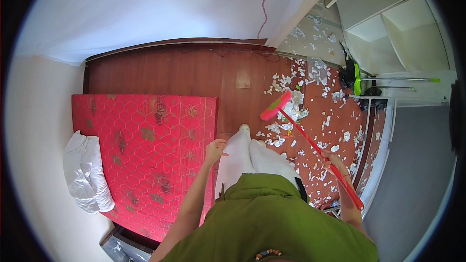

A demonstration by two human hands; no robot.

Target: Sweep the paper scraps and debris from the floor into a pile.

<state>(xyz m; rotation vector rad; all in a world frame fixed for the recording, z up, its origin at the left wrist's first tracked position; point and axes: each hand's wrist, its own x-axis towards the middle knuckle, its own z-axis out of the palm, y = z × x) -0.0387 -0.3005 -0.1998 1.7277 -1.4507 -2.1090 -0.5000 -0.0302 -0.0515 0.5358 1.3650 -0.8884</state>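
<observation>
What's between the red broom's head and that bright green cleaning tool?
Mostly white scraps, heaped near the broom head and scattered over the reddish-brown floor, as the head view shows.

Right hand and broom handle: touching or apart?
Touching: the head view shows the right hand curled around the red broom handle, with no gap between them.

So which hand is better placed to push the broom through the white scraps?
The right hand, most likely: it grips the red handle, and the broom head is close to a heap of white scraps. The left hand appears empty and is near the mattress edge, away from the handle.
</observation>
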